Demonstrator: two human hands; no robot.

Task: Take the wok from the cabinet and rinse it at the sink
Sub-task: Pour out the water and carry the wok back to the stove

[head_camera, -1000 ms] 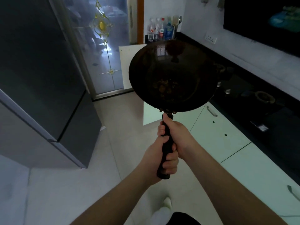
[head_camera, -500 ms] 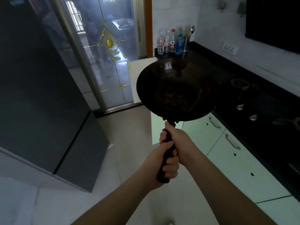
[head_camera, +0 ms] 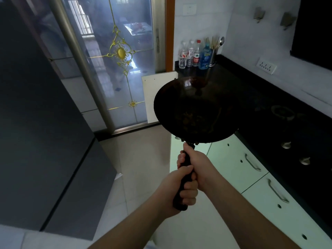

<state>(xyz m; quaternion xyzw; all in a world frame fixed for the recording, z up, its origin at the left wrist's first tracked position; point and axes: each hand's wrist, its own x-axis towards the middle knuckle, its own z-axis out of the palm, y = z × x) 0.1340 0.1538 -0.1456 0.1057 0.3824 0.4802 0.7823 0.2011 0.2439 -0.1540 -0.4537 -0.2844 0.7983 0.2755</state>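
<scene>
- Both forearms reach forward; the left hand (head_camera: 177, 191) wraps the lower end of the wok (head_camera: 195, 110) handle.
- The right hand (head_camera: 195, 163) clamps the handle just above the left.
- The dark wok is held in the air, beside the black worktop (head_camera: 269, 97) edge.

Both forearms stretched forward, left hand (head_camera: 177, 190) wrapped low on the wok handle (head_camera: 183, 178), right hand (head_camera: 195, 163) clasped just above, fingers curled tight
</scene>
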